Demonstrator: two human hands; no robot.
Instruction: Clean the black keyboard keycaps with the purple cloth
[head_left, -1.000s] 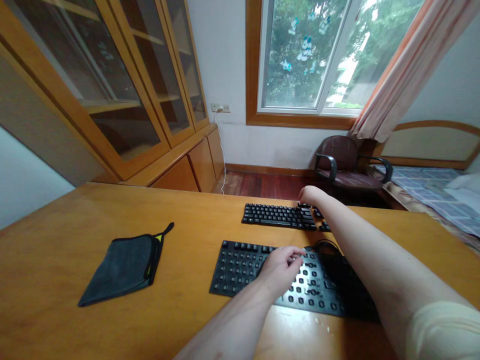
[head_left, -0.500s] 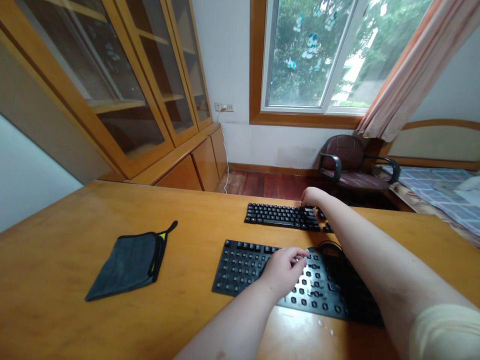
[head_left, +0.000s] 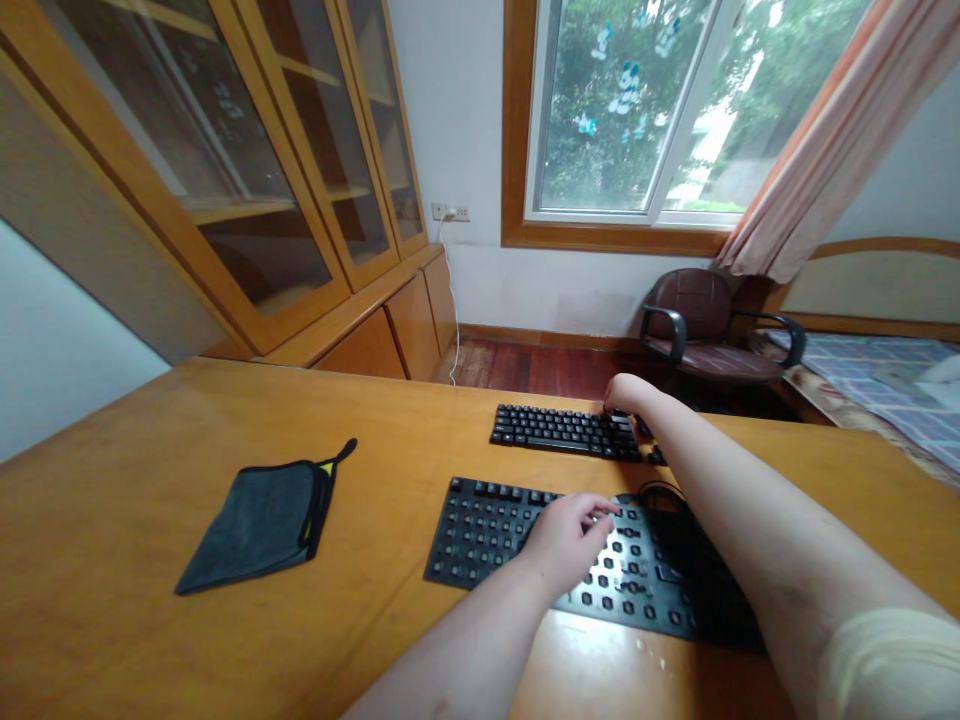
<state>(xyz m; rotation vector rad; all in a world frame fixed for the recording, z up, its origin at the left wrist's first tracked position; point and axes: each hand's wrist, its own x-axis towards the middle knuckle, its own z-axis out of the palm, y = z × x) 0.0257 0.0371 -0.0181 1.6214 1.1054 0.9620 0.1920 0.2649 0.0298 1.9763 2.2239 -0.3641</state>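
A black keyboard base (head_left: 469,535), most of its keycaps off and its switch posts bare, lies on the wooden desk. A few keycaps remain along its top left row. Resting on its middle is my left hand (head_left: 574,537), index finger stretched out, other fingers loosely bent, with no object visible in it. Behind the base, the loose black keycaps (head_left: 559,428) are laid out in keyboard order. My right hand (head_left: 628,393) reaches to the far right part of that layout, its fingertips bent down and pinched at a keycap there; they are partly hidden.
A folded dark grey cloth (head_left: 259,525) with a black loop lies at the left on the desk (head_left: 375,620). A coiled black cable (head_left: 661,492) sits behind the base, under my right arm. Beyond the desk stand a glass-door cabinet (head_left: 322,170) and an office chair (head_left: 697,320).
Both hands stay in nearly the same places, and the keyboard base and loose keycaps have not visibly moved. The whole view has shifted very slightly.
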